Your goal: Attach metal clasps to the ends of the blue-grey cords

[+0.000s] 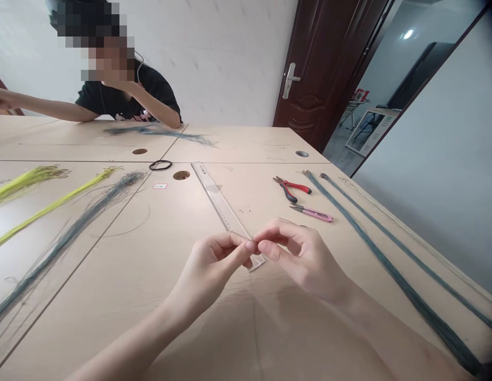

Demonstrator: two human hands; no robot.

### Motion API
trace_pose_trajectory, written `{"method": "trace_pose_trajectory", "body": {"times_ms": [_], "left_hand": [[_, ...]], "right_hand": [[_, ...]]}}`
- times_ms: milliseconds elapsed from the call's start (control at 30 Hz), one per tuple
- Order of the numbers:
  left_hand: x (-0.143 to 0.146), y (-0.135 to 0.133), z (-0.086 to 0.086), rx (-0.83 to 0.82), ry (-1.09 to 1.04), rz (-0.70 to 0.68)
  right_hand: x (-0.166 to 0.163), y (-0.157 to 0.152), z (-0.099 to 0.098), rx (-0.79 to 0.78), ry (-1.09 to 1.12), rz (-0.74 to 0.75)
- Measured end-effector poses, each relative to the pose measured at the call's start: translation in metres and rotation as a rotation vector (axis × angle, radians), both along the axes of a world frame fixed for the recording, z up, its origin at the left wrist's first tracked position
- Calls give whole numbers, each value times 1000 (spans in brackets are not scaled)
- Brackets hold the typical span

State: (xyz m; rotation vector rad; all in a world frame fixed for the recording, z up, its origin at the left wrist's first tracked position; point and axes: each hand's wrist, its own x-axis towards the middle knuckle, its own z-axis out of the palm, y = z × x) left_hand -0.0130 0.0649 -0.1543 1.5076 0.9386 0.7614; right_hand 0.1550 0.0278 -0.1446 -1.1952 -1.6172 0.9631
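My left hand [220, 259] is closed in a pinch between thumb and forefinger. A thin pale thread [253, 323] runs down from beneath its fingertips towards me. Almost touching it, my right hand [297, 251] pinches too, its fingertips meeting those of the left. Whatever tiny thing lies between the fingertips is too small to make out. Under both hands a clear ruler [216, 198] slants across the table, its near end showing below the fingers. Pliers with red and black handles [291, 189] and pink thread snips [312, 212] lie beyond my right hand.
Blue-grey strand bundles lie left [79, 227] and right [360, 233], and yellow bundles [66, 197] at the far left. A black ring [160, 165], a small label [160, 186] and a table hole [181, 175] are ahead. Across the table sits a person [154, 95].
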Motion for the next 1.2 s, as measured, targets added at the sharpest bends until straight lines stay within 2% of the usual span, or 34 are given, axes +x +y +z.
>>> {"method": "trace_pose_trajectory", "body": {"times_ms": [167, 433, 600, 967, 1200], "left_hand": [[0, -2, 5, 5, 69, 12], [0, -2, 5, -39, 81, -61], [0, -3, 5, -56, 45, -62], [1, -2, -3, 75, 7, -52], [1, -3, -3, 85, -51, -72]], "right_hand": [[0, 0, 2, 22, -74, -7], [4, 0, -1, 309, -302, 24], [3, 0, -3, 378, -392, -5], [3, 0, -8, 623, -565, -51], [3, 4, -10, 746, -709, -44]]}}
